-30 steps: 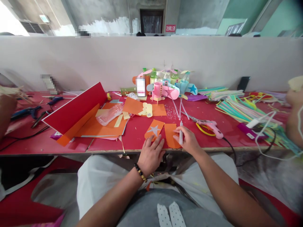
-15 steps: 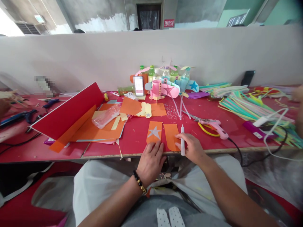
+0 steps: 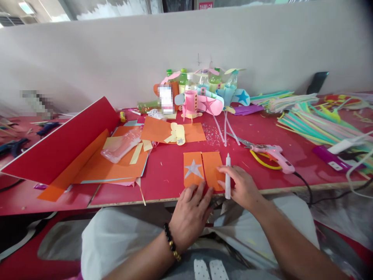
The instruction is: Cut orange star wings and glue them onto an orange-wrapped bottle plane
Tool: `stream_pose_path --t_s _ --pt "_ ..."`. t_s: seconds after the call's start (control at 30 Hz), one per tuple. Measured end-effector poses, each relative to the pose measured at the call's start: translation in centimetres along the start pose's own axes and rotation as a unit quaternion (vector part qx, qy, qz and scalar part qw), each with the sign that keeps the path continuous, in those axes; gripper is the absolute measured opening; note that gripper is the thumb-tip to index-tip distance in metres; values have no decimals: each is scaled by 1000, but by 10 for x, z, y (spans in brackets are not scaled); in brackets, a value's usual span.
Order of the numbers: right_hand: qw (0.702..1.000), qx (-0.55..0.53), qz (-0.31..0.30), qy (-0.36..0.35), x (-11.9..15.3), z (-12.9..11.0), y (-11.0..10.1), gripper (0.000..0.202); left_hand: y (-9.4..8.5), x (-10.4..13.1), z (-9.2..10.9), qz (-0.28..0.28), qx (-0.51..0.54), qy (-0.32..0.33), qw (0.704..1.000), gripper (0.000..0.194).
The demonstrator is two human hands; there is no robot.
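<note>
Two orange paper pieces lie side by side near the table's front edge. A silver-grey star (image 3: 193, 169) is on the left orange piece (image 3: 188, 158); the right orange piece (image 3: 211, 167) is plain. My left hand (image 3: 194, 212) rests with its fingers stretched out over the lower edges of the two pieces. In my right hand (image 3: 243, 186) a white pen (image 3: 228, 181) stands nearly upright, its narrow end up. The index fingertip of that hand touches the right side of the plain piece.
Pink scissors or a glue gun (image 3: 274, 153) with a black cord lies at right, beside a purple power bank (image 3: 332, 158). Bottle planes (image 3: 191, 101) stand at the back. A red board (image 3: 64, 144) leans over orange sheets at left. Coloured strips (image 3: 311, 124) lie far right.
The two orange pieces have come together edge to edge. My left hand has shifted right, toward the seam between them. The camera view has tilted down.
</note>
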State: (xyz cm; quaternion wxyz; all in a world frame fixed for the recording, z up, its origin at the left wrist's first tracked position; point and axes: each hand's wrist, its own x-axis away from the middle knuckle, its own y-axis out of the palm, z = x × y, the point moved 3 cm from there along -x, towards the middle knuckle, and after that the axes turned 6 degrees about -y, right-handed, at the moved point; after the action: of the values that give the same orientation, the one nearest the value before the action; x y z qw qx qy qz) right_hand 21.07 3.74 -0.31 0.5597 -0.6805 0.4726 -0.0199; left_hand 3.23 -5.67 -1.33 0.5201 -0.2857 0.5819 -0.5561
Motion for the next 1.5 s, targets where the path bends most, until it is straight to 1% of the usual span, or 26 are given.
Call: stream_pose_path --t_s 0.17,0.3,0.47,0.6,0.73,0.87,1.0,1.1,1.37,1.5 --pt "1000 -12 -3 0 0 2 1 31 2 -2 -1 3 13 -2 1000 51" --pt "1000 -16 -2 -4 3 2 0 30 1 -3 -2 6 18 2 1000 48" --pt "1000 -27 -1 -2 4 3 -3 33 0 0 -1 -3 20 13 1000 48" --pt "1000 -28 -5 -2 2 2 -3 32 -6 -1 -1 -3 16 22 1000 48" --pt "999 -32 -4 -1 1 2 -3 31 -13 -10 3 -8 0 46 999 46" --pt "1000 -30 -9 4 2 4 -2 31 -9 -18 7 -29 6 69 997 50" --pt "1000 -27 -8 -3 2 3 -2 31 -1 -15 8 -50 27 77 995 52" --pt "1000 -22 -5 -8 0 1 -2 31 1 -12 7 -62 25 70 995 51" --pt "1000 -9 4 -14 1 1 -3 31 1 -12 6 -56 19 75 995 50" --pt "1000 -9 -1 -14 1 2 -2 32 1 -11 7 -49 20 75 996 51"
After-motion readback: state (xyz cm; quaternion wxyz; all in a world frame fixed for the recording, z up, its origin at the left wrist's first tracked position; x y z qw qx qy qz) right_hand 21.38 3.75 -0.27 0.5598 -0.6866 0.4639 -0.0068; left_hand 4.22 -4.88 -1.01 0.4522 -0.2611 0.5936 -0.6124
